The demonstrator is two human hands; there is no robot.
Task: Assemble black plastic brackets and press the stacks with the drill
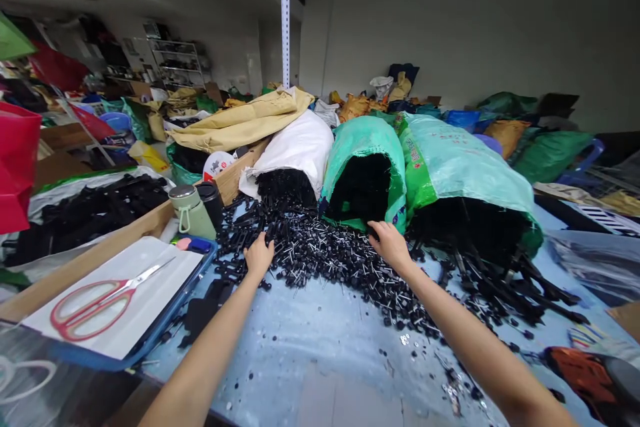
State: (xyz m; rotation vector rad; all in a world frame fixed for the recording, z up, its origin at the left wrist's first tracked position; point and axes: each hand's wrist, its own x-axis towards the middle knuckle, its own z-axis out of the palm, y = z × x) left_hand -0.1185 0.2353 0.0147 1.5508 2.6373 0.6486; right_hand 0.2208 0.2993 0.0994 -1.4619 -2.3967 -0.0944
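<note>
My left hand (pixel 259 255) is at the left part of a pile of small black parts with metal pins (pixel 320 253), its fingers bent over black pieces; what it holds is too small to tell. My right hand (pixel 390 243) is at the lower rim of the open green sack (pixel 367 140), fingertips closed on a dark piece I cannot make out. To the left lies a white sack (pixel 300 147) with black parts at its mouth. On the right, a larger pale green sack (pixel 470 160) spills long black parts (pixel 520 287) onto the blue table (pixel 310 327).
Red-handled scissors (pixel 107 303) lie on a white sheet in a blue tray (pixel 107 363) at the left, near a green cup (pixel 190 210) and a black cup (pixel 211 203). An orange and black power tool (pixel 590 373) lies at the lower right. More sacks stand behind.
</note>
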